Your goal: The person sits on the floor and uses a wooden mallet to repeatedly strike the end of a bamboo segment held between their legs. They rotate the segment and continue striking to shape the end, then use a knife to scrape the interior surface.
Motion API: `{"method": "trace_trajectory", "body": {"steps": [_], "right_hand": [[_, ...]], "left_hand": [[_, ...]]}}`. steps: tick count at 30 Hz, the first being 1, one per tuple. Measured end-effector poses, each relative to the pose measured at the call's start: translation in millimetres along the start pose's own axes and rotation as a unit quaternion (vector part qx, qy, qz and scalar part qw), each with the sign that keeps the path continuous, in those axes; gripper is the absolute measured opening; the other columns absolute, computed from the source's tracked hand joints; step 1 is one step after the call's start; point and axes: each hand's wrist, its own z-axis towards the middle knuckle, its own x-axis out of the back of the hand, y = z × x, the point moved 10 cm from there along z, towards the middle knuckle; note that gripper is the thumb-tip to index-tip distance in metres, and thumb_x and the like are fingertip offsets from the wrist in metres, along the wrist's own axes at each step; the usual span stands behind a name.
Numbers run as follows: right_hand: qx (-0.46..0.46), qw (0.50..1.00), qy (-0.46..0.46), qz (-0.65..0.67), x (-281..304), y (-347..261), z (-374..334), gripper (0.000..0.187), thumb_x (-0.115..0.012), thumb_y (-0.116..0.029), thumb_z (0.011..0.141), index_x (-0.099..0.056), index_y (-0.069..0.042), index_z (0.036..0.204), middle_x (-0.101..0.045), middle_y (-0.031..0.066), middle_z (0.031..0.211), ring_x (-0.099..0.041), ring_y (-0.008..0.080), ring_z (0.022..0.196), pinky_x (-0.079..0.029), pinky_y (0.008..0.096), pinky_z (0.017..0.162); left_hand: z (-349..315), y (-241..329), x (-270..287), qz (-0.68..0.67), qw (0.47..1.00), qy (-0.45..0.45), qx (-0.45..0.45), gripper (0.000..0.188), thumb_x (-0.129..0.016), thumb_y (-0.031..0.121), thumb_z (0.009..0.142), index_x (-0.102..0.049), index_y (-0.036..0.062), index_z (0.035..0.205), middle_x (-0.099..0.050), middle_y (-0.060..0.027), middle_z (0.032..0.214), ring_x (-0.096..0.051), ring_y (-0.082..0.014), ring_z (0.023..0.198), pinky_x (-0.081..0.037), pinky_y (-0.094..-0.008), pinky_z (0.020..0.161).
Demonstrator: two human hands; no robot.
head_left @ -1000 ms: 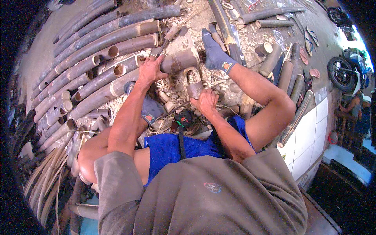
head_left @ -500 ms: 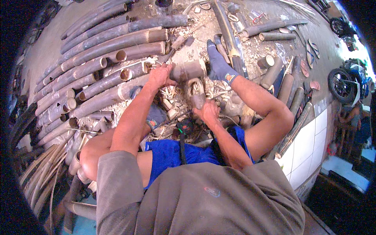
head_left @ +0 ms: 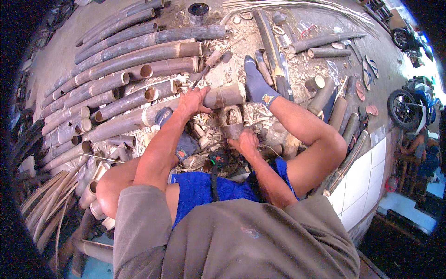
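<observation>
A long bamboo pole point(head_left: 223, 96) lies across the work spot between my feet, its cut end near my right sock. My left hand point(head_left: 191, 101) grips this pole from above, fingers bent over it a short way from that end. Just below the cut end is a short carved bamboo piece point(head_left: 232, 130) with an oval opening at its top, close against the pole. My right hand point(head_left: 246, 141) is closed around the lower part of this piece. Its fingertips are partly hidden. Beyond my left hand lies a chisel-like tool point(head_left: 213, 59) with a dark blade and a wooden handle.
Several bamboo poles point(head_left: 139, 56) lie in rows at the left. Wood shavings point(head_left: 234, 44) cover the floor. A split bamboo beam point(head_left: 265, 35) lies beyond my right foot, and short bamboo lengths point(head_left: 338, 111) are at the right. Thin strips point(head_left: 44, 204) fan out at lower left.
The whole scene sits slightly lower in the picture as the head view has shifted. Both hands keep their holds, with little visible movement of the bamboo.
</observation>
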Motion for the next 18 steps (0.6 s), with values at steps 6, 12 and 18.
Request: {"method": "trace_trajectory", "body": {"steps": [6,12,18], "right_hand": [[0.007,0.999,-0.026,-0.025,-0.8,-3.3,-8.0,0.085,-0.082,-0.057,0.075,-0.061,0.010,0.123,-0.065,0.0313,0.121,-0.065,0.0461,0.111,-0.053,0.0509,0.096],[0.051,0.997,0.048,0.034,87.6,-22.4,36.9,0.060,-0.064,-0.058,0.088,-0.074,-0.002,0.108,-0.072,0.0266,0.109,-0.069,0.0414,0.106,-0.055,0.0531,0.089],[-0.058,0.979,0.192,-0.032,221.8,62.7,189.5,0.053,-0.070,-0.046,0.085,-0.071,-0.001,0.113,-0.073,0.0263,0.106,-0.072,0.0420,0.097,-0.058,0.0511,0.087]], "left_hand": [[11.0,-7.8,-11.7,0.030,0.999,-0.002,-0.010,0.104,-0.090,0.052,0.064,-0.041,0.0266,0.152,-0.059,-0.0156,0.137,-0.053,-0.0418,0.130,-0.042,-0.0666,0.104],[8.4,-12.2,-12.7,0.043,0.999,-0.018,0.017,0.107,-0.091,0.056,0.061,-0.043,0.0253,0.152,-0.060,-0.0157,0.136,-0.055,-0.0400,0.128,-0.043,-0.0640,0.104],[0.7,-4.4,-6.2,0.031,0.999,0.021,0.008,0.107,-0.093,0.053,0.058,-0.045,0.0268,0.150,-0.060,-0.0146,0.135,-0.054,-0.0399,0.129,-0.041,-0.0637,0.106]]}}
